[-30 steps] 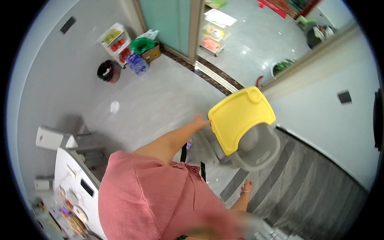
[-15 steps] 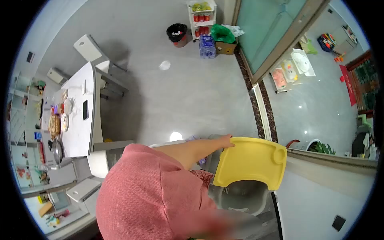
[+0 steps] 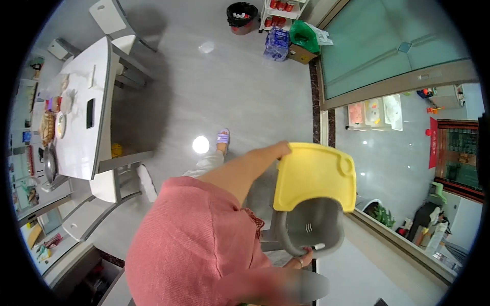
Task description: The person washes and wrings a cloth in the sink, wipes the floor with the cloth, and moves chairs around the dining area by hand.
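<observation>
My left hand is closed on the left corner of a yellow tray, its arm stretched out from a pink sleeve. The tray lies across the front of a grey high chair seat with slots in its bottom. Lower down, my right hand, with a ring on one finger, curls its fingers over the seat's near rim. A small white piece shows beside those fingertips; I cannot tell what it is. A blurred shape covers part of the lower view.
A white table with a phone stands at the left, with white chairs around it. Toward the back are a bin, packed bottles and a cardboard box. A glass door and a wall are at the right.
My view has shifted, and the tray and seat appear higher in it. My right hand now shows at the seat rim. The left hand keeps its hold on the tray corner. A slippered foot has appeared.
</observation>
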Action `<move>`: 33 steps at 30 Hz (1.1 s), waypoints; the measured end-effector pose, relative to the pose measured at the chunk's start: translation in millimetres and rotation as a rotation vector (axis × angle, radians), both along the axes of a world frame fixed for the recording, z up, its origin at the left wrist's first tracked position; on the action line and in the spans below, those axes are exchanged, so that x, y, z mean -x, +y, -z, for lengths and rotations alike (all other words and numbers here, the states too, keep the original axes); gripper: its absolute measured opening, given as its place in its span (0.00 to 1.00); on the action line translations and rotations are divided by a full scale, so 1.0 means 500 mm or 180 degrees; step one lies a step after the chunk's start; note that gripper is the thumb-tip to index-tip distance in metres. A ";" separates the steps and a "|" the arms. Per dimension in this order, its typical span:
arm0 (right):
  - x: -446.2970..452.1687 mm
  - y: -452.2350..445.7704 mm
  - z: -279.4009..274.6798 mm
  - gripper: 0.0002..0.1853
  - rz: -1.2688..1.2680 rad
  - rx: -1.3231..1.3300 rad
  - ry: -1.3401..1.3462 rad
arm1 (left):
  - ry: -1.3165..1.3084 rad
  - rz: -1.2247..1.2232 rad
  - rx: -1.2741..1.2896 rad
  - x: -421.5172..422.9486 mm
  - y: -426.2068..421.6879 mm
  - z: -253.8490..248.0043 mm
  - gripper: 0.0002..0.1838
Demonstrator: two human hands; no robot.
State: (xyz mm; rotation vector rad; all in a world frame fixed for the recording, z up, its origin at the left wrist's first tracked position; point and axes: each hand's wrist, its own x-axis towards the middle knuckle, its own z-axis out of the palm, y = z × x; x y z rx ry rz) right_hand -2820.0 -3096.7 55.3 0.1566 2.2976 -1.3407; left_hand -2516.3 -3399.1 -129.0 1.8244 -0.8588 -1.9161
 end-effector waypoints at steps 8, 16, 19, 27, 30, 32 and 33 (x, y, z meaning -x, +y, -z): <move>-0.191 -0.444 -0.096 0.06 -0.1625 0.0906 -0.0180 | 0.1069 -0.1911 -0.0493 -0.435 -0.030 -0.061 0.17; -0.536 -0.751 -0.109 0.08 -0.2885 0.0858 -0.0473 | 0.1207 -0.3552 -0.0100 -0.816 0.040 -0.191 0.20; -0.725 -0.836 -0.181 0.07 -0.3603 0.0923 -0.0634 | 0.1111 -0.4291 -0.0072 -0.885 0.128 -0.190 0.20; -1.000 -1.046 -0.110 0.07 -0.5002 0.1077 -0.0617 | 0.1306 -0.6154 0.0493 -0.937 0.231 -0.184 0.20; -1.102 -1.112 -0.060 0.09 -0.5457 0.1068 -0.0553 | 0.1383 -0.6282 0.0879 -0.987 0.219 -0.175 0.20; -1.173 -1.137 -0.026 0.09 -0.5532 0.1155 -0.1027 | 0.0780 -0.6146 0.0585 -1.051 0.203 -0.107 0.19; -1.213 -1.134 -0.049 0.08 -0.5580 0.0994 -0.1027 | 0.0703 -0.6185 0.0612 -1.092 0.193 -0.099 0.19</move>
